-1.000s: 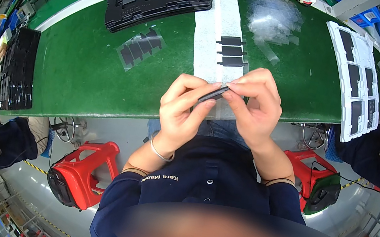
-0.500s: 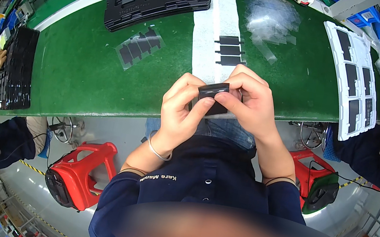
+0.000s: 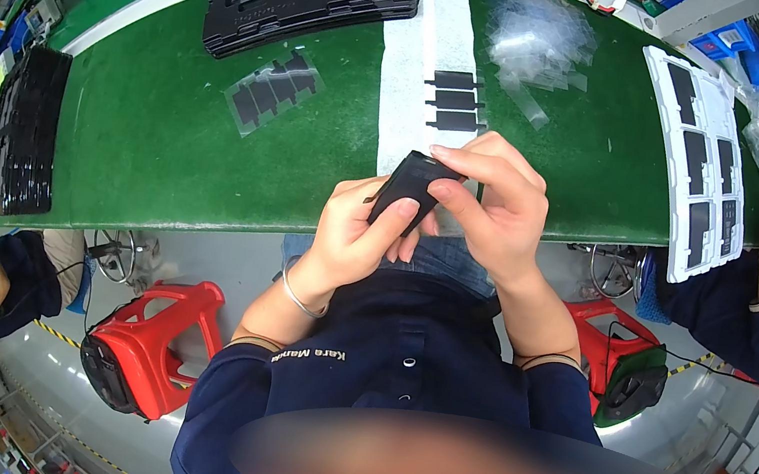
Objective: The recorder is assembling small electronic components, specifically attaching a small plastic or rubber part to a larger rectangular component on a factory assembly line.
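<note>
A flat black rectangular block (image 3: 409,184), which looks like a battery pack, is held at the table's near edge with its broad face up and tilted. My left hand (image 3: 357,223) grips it from the left side, thumb on the face and fingers underneath. The fingers of my right hand (image 3: 498,197) pinch its upper right corner. Just beyond lie several black tabbed stickers (image 3: 454,101) in a column on a white cloth strip (image 3: 409,70). More black stickers (image 3: 273,94) sit on a clear sheet to the left.
A black tray (image 3: 313,7) with grey flat pieces stands at the far left. Clear film scraps (image 3: 542,37) are heaped far right of the cloth. A white tray (image 3: 685,205) holds black blocks at the right. Co-workers sit on both sides; red stools (image 3: 163,341) stand behind.
The block has turned from nearly edge-on to showing its broad face, and my left hand has shifted under it. At left, a co-worker's hand has moved off the black tray stack.
</note>
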{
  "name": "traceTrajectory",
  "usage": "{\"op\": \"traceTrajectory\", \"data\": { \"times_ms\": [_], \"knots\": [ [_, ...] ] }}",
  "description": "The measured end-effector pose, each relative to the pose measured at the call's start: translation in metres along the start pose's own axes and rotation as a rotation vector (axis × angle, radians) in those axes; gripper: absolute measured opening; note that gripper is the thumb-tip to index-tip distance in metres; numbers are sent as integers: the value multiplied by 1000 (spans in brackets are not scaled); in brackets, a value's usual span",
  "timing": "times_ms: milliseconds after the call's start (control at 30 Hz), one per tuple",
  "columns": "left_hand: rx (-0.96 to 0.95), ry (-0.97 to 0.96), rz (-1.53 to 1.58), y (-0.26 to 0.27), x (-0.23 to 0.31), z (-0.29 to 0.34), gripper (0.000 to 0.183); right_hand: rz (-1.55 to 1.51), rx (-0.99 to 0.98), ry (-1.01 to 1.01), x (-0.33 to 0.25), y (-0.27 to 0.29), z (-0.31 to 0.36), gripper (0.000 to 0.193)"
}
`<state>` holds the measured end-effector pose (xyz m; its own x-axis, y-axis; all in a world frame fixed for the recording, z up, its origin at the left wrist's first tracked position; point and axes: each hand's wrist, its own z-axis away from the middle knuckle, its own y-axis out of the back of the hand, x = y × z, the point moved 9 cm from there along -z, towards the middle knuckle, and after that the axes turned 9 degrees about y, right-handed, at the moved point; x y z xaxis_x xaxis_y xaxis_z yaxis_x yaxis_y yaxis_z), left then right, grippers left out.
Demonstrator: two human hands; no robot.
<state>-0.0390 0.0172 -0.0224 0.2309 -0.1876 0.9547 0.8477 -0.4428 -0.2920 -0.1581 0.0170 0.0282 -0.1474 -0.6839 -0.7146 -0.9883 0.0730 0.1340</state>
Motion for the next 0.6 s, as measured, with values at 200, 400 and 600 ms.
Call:
{"op": "traceTrajectory", "data": {
  "times_ms": [200,400,600],
  "knots": [
    [-98,34,-43,-1,0,1,24,7,-176,26,-6,-9,-8,37],
    [-176,135,116,-3,-6,0,25,-157,-196,-88,3,-11,-6,39],
    [-128,103,289,-7,-8,1,26,-334,298,-61,9,1,15,8]
  ]
}}
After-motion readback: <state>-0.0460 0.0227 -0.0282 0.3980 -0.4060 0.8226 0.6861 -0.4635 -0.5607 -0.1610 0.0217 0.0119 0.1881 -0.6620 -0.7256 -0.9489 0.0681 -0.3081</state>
